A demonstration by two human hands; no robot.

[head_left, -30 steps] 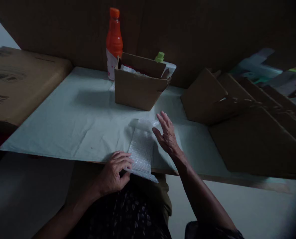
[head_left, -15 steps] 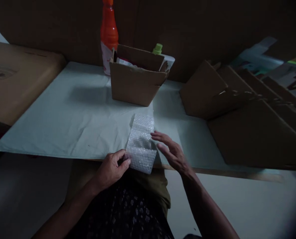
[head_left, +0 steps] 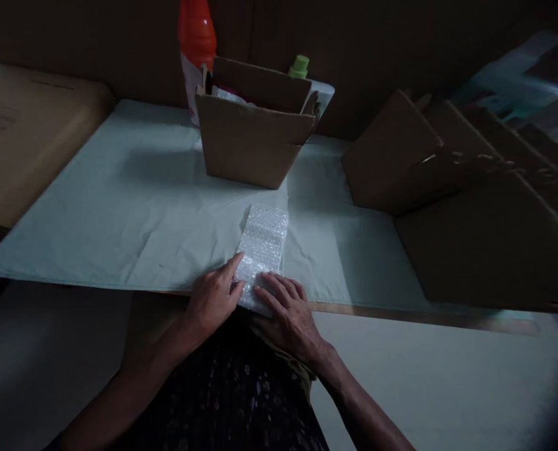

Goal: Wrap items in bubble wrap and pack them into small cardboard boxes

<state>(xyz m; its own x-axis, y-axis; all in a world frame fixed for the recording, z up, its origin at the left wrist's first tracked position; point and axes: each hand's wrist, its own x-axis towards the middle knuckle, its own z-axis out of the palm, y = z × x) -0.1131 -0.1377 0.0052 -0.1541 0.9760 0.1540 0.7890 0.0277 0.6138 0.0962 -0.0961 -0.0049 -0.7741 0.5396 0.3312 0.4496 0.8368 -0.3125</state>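
A narrow strip of clear bubble wrap (head_left: 262,237) lies at the front edge of the cloth-covered table, its near end folded over. My left hand (head_left: 215,293) is at the strip's left edge, index finger and thumb apart and touching it; its other fingers are partly hidden. Spread flat over the near end of the wrap is my right hand (head_left: 289,313), fingers extended and pressing down. I cannot see whether anything lies inside the wrap.
Behind the wrap stands an open cardboard box (head_left: 248,147) with packets inside. An orange bottle (head_left: 198,37) and a white bottle with a green cap (head_left: 300,66) are behind it. More cardboard boxes (head_left: 476,238) stand right; a large carton (head_left: 34,138) lies left.
My right hand has come down and left from beside the bubble wrap onto its near end. That end, raised before, now lies flatter. My left index finger has stretched forward.
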